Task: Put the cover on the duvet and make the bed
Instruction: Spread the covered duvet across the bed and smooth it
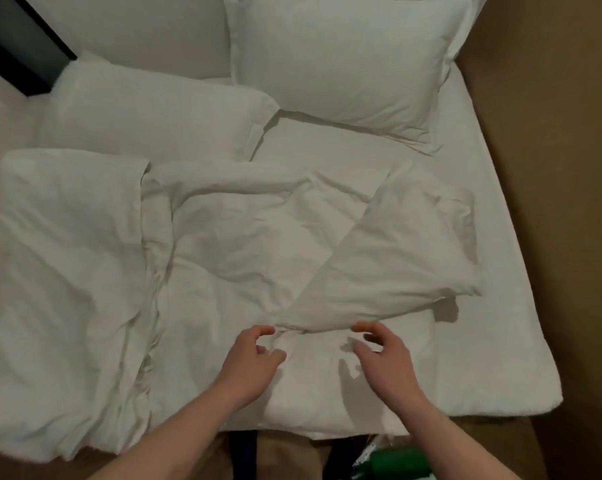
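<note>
I stood at the side of the bed (493,368) and looked down at the white bedding, which lay crumpled across the mattress. The duvet (244,244) was spread in the middle with many folds, and one corner of it (407,244) was turned back over itself towards the right, so it made a thick triangle. On the left lay another flat white piece (67,271); I judged it was the cover, but all was the same white and I could not tell this for sure. Two pillows (344,64) rested at the head of the bed, well apart from my hands. My left hand (254,362) was half curled, the thumb and fingers close to a small pinch of cloth near the lower edge of the folded corner; whether it really held the cloth I could not tell. My right hand (382,355) was loosely open just beside that same edge, its fingers bent and holding nothing. The step in hand, as I understood it, was to find the edge and corner of the duvet. To do it well I thought I should take only one layer, follow the seam with my fingers up to the true corner, and lift the fold back flat before pulling, because a pull on two layers together would only twist the cloth more.
</note>
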Tool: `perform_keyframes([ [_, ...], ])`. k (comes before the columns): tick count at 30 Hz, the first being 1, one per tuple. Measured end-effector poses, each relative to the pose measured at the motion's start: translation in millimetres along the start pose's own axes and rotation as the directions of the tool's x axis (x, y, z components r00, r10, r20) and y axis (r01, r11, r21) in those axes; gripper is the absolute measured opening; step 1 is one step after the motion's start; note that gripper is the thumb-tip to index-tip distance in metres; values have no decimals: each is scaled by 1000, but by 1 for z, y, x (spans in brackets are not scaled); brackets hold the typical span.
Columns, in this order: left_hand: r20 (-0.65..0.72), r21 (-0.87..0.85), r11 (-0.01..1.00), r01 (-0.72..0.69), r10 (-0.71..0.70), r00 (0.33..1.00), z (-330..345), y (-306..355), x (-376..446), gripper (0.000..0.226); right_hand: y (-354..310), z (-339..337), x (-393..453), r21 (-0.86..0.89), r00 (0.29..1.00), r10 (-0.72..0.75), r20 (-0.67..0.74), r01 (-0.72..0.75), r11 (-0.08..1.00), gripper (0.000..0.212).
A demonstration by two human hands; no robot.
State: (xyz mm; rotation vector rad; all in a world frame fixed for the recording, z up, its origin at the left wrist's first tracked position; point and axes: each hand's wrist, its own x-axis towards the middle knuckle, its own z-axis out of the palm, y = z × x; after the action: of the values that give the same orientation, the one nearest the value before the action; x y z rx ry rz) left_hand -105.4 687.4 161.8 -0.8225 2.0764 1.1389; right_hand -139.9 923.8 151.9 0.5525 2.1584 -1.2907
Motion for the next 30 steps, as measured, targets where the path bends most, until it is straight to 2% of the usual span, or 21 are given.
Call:
perform_keyframes([
  [1, 19, 20, 1000, -5, 4, 1000, 7, -5, 4, 60, 5, -10, 6, 52, 994, 81, -79, -77, 996, 24],
  [2, 31, 46, 999, -20, 19, 999, 14, -10, 8, 71, 12, -19, 17, 110, 975, 172, -140, -158, 981, 36],
  [3, 41, 82, 996, -39, 36, 999, 21, -15, 13, 81, 16, -28, 29, 189, 948, 266, -176, -233, 954, 58],
  [5, 67, 154, 986, -69, 59, 996, 33, -23, 25, 100, 25, -40, 60, 374, 888, 433, -157, -352, 858, 102],
  [6, 75, 177, 982, -74, 62, 995, 39, -27, 33, 108, 29, -43, 78, 450, 866, 479, -145, -373, 811, 117],
  [8, 107, 192, 980, -54, 33, 994, 47, -34, 47, 115, 34, -46, 112, 554, 839, 522, -153, -364, 749, 128],
  [12, 154, 223, 973, -61, 26, 988, 54, -41, 65, 110, 49, -48, 178, 661, 827, 540, -153, -321, 678, 121],
  [15, 124, 265, 958, -107, 76, 989, 48, -44, 69, 104, 11, -42, 183, 716, 853, 516, -79, -312, 625, 65],
  [16, 118, 269, 955, -122, 93, 989, 46, -44, 69, 104, -8, -39, 184, 727, 857, 500, -128, -262, 634, 56],
  [17, 112, 263, 955, -138, 112, 987, 42, -45, 67, 105, -29, -36, 185, 715, 842, 464, -273, -145, 684, 57],
  [18, 100, 248, 956, -160, 139, 985, 39, -46, 66, 104, -55, -33, 182, 631, 805, 373, -462, 3, 776, 63],
  [19, 81, 226, 955, -190, 176, 981, 34, -47, 65, 101, -82, -27, 177, 491, 787, 220, -577, 119, 863, 68],
  [20, 52, 200, 953, -229, 223, 973, 30, -48, 65, 95, -107, -19, 171, 328, 804, 41, -594, 196, 924, 66],
  [21, 24, 178, 947, -266, 266, 964, 26, -49, 65, 89, -130, -9, 167, 175, 843, -130, -521, 255, 951, 62],
  [22, -5, 160, 942, -294, 298, 955, 22, -49, 66, 83, -151, 3, 164, 55, 887, -254, -386, 297, 953, 60],
  [23, -30, 147, 939, -310, 318, 948, 17, -48, 66, 79, -170, 16, 165, -17, 922, -316, -221, 321, 947, 63],
  [24, -48, 136, 939, -315, 324, 945, 14, -47, 67, 78, -189, 28, 162, -31, 946, -321, -38, 320, 947, 71],
  [26, -49, 114, 954, -277, 284, 958, 8, -46, 70, 78, -209, 53, 156, -84, 919, -287, 271, 319, 944, 82],
  [27, -38, 103, 965, -242, 247, 968, 5, -45, 72, 78, -209, 62, 157, -151, 896, -299, 328, 362, 920, 82],
  [28, -27, 95, 974, -207, 211, 977, 3, -47, 75, 79, -204, 68, 157, -208, 888, -324, 326, 401, 892, 78],
  [30, 6, 112, 986, -125, 126, 992, -1, -53, 81, 86, -179, 71, 156, -237, 910, -348, 226, 398, 886, 68],
])
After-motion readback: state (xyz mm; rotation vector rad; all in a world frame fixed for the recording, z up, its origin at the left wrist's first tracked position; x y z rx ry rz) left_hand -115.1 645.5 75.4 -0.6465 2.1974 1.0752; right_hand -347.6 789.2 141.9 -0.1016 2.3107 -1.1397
